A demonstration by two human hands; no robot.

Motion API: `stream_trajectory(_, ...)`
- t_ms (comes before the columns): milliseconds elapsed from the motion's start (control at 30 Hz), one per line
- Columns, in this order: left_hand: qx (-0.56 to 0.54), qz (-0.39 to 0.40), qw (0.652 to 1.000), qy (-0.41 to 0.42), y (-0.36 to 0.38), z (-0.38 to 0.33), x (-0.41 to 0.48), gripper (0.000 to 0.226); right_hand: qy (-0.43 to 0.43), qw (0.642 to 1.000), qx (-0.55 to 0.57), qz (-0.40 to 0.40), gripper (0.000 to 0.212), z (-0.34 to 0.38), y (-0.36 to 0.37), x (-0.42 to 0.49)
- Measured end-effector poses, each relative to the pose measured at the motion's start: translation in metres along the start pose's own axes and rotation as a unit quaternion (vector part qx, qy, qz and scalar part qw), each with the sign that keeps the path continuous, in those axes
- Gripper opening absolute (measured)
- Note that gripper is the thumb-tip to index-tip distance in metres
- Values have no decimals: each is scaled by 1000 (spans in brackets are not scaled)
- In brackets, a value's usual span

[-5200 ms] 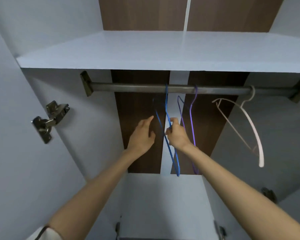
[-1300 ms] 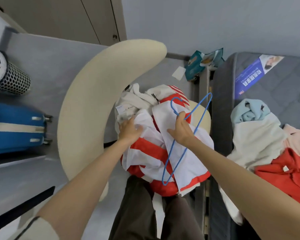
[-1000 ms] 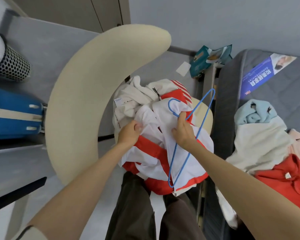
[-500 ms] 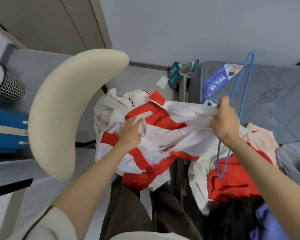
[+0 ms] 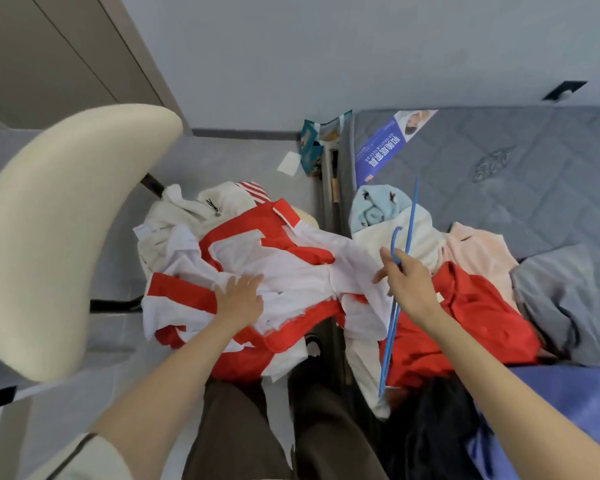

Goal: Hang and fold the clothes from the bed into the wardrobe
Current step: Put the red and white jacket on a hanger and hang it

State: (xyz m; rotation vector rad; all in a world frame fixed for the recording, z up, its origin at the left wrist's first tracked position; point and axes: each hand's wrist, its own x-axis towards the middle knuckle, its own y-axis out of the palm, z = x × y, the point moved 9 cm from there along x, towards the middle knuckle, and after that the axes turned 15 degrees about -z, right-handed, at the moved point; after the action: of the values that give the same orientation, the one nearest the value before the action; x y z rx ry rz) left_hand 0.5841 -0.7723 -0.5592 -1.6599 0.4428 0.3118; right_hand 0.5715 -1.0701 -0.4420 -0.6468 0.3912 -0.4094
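Observation:
A red-and-white garment (image 5: pixel 257 258) is spread from the chair seat across to the bed edge. My left hand (image 5: pixel 239 299) lies flat on it with fingers apart. My right hand (image 5: pixel 409 282) holds a thin blue hanger (image 5: pixel 400 244) near its hook, the frame seen edge-on and running down past the wrist. On the grey mattress (image 5: pixel 499 174) lies a pile of clothes: a light-blue piece (image 5: pixel 371 209), a cream piece (image 5: pixel 420 237), a pink piece (image 5: pixel 475 251), a red shirt (image 5: pixel 471 313), a grey piece (image 5: pixel 568 299) and a blue one (image 5: pixel 551 403). A cream hooded top (image 5: pixel 187 209) lies behind the red-and-white garment.
The curved cream chair back (image 5: pixel 49 230) stands at the left. A teal packet (image 5: pixel 312 143) and a white paper (image 5: pixel 290 163) lie on the floor by the bed's corner. A door (image 5: pixel 49 57) stands in the wall at the upper left. My legs in brown trousers (image 5: pixel 243 438) are below.
The view swung from the wardrobe rail to the chair and bed. My right hand moved right toward the bed with the hanger and let go of the cloth; the hanger has turned edge-on.

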Motion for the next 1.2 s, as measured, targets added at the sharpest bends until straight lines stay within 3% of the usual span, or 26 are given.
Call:
stream_trajectory(300,116,-97,989,0,-24,57,2,53,-32,991,72,104,17,72,75,-10)
stream_trajectory(400,142,-139,980,17,-36,72,21,45,-25,989,38,139,34,80,109,-13)
stream_trajectory(567,275,-54,951,128,-23,86,58,27,19,987,39,158,48,87,147,-5)
stream_trajectory(667,229,-38,969,87,-30,100,69,27,14,992,9,127,44,90,155,1)
stream_trajectory(800,176,-46,983,16,-29,129,63,64,25,996,-10,88,37,88,164,7)
stream_trajectory(933,132,-80,987,-52,-23,165,48,72,13,995,-67,75,43,88,169,13)
stream_trajectory(1000,121,-41,990,-51,-11,176,41,75,4,993,-99,67,44,88,169,14)
stream_trajectory(1100,133,-8,991,-26,0,174,35,69,-17,988,-147,39,45,88,164,17)
stream_trajectory(1200,108,-84,990,-29,-16,163,41,42,-37,981,-189,17,46,89,158,20)
